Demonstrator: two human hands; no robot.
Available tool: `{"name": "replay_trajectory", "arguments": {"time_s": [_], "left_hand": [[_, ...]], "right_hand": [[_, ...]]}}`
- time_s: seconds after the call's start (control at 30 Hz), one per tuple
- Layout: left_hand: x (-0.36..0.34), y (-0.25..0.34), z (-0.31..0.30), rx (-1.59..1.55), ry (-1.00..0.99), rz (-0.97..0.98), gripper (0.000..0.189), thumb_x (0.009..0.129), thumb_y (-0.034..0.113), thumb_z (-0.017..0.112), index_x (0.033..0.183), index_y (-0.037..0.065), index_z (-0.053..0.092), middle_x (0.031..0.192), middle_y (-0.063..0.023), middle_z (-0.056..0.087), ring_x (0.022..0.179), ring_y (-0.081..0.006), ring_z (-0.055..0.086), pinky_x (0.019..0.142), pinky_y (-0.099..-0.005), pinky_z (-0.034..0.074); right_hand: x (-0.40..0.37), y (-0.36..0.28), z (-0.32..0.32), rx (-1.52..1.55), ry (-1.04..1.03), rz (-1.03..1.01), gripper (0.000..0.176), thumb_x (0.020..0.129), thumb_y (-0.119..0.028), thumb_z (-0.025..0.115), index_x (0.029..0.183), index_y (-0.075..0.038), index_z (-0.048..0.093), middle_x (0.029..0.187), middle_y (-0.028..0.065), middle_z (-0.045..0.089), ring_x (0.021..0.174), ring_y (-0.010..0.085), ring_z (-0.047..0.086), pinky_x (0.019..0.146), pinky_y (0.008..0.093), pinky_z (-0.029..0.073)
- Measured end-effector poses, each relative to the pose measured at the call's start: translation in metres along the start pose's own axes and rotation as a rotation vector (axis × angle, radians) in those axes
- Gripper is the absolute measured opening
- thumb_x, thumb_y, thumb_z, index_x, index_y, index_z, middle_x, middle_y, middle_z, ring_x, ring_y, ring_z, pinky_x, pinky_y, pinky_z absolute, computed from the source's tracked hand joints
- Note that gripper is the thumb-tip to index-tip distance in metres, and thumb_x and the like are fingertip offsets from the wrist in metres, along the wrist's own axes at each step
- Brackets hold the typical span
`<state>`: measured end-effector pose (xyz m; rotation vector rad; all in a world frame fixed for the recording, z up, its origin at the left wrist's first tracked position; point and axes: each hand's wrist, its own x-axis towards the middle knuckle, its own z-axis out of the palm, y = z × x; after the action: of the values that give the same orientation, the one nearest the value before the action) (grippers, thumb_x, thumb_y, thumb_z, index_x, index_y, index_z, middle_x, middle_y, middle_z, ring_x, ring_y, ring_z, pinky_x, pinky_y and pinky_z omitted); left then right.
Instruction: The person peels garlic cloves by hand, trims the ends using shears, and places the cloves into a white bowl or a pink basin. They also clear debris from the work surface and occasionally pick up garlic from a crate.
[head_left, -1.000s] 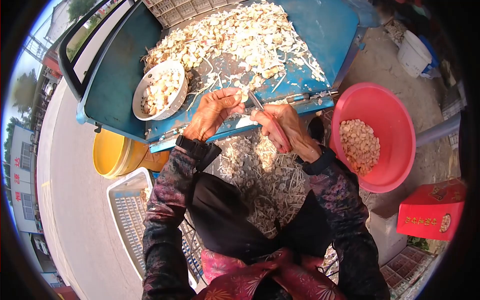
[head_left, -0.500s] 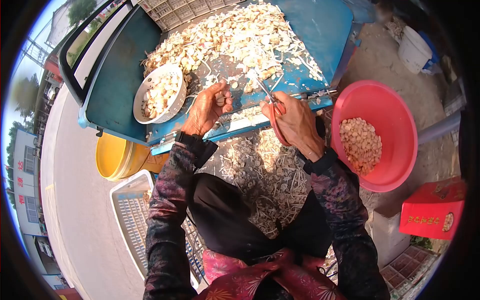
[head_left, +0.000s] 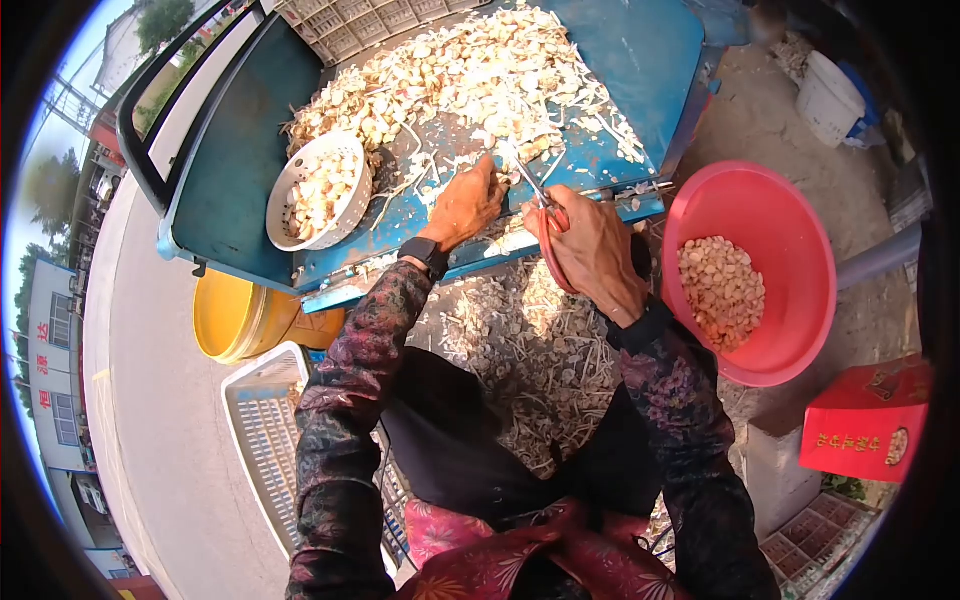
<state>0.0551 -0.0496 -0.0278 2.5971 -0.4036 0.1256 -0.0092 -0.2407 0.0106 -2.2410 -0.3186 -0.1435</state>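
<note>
Pale bulb pile [head_left: 480,75] covers the far half of the blue bench [head_left: 640,50]. Left hand [head_left: 468,205] is down at its near edge, fingers curled into the pieces; can't tell if they've pinched one. Right hand [head_left: 590,250] just beside it, fingers clamped round the red-handled scissors [head_left: 535,190], blades pointing at the pile. Reads as the pick-up step: a cut needs one piece lifted clear and fed to the blades. White colander [head_left: 283,190] left, pink basin [head_left: 740,210] right, both part-filled.

I'm working outdoors by a roadside: bare road [head_left: 150,430] beside me, shopfronts [head_left: 45,340] along it (probably, they're blurred), a blue cart bed [head_left: 240,150] as table.
</note>
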Motion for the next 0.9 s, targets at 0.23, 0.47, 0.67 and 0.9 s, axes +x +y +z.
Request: {"name": "replay_trajectory", "arguments": {"time_s": [0.23,0.47,0.67,0.9], "left_hand": [[-0.023,0.010,-0.023,-1.193,-0.065,-0.469,0.020,0.093,0.025,0.053,0.088,0.006,0.052,0.077,-0.0031,0.055,0.058,-0.0099,0.042,0.051,-0.0228,0.035],[-0.034,0.035,-0.013,-1.530,0.141,-0.496,0.011,0.091,0.010,0.047,0.086,0.002,0.052,0.083,-0.0090,0.055,0.063,-0.0123,0.045,0.049,-0.0254,0.037],[-0.038,0.007,-0.005,-1.784,0.329,-0.650,0.012,0.096,0.012,0.043,0.097,0.003,0.050,0.110,-0.0169,0.059,0.062,-0.0098,0.041,0.050,-0.0227,0.036],[-0.034,0.033,-0.003,-1.842,0.255,-0.558,0.012,0.098,0.016,0.044,0.098,0.007,0.051,0.108,-0.0120,0.062,0.064,-0.0100,0.042,0.051,-0.0216,0.036]], "right_hand": [[-0.003,-0.002,0.008,-0.021,-0.026,-0.039,0.033,0.083,-0.033,0.063,0.087,-0.001,0.060,0.063,0.0176,0.061,0.062,0.0367,0.061,0.055,0.0456,0.045],[-0.011,0.008,0.026,-0.164,0.150,-0.217,0.024,0.085,-0.028,0.059,0.092,-0.005,0.057,0.068,0.0180,0.057,0.064,0.0377,0.059,0.054,0.0464,0.042],[-0.004,0.008,0.010,-0.216,0.112,-0.089,0.029,0.084,-0.032,0.060,0.097,-0.005,0.058,0.079,0.0186,0.060,0.071,0.0376,0.061,0.061,0.0493,0.045],[-0.013,0.001,0.028,-0.242,0.012,-0.132,0.029,0.084,-0.028,0.061,0.102,-0.005,0.058,0.078,0.0190,0.059,0.071,0.0365,0.061,0.060,0.0471,0.045]]}}
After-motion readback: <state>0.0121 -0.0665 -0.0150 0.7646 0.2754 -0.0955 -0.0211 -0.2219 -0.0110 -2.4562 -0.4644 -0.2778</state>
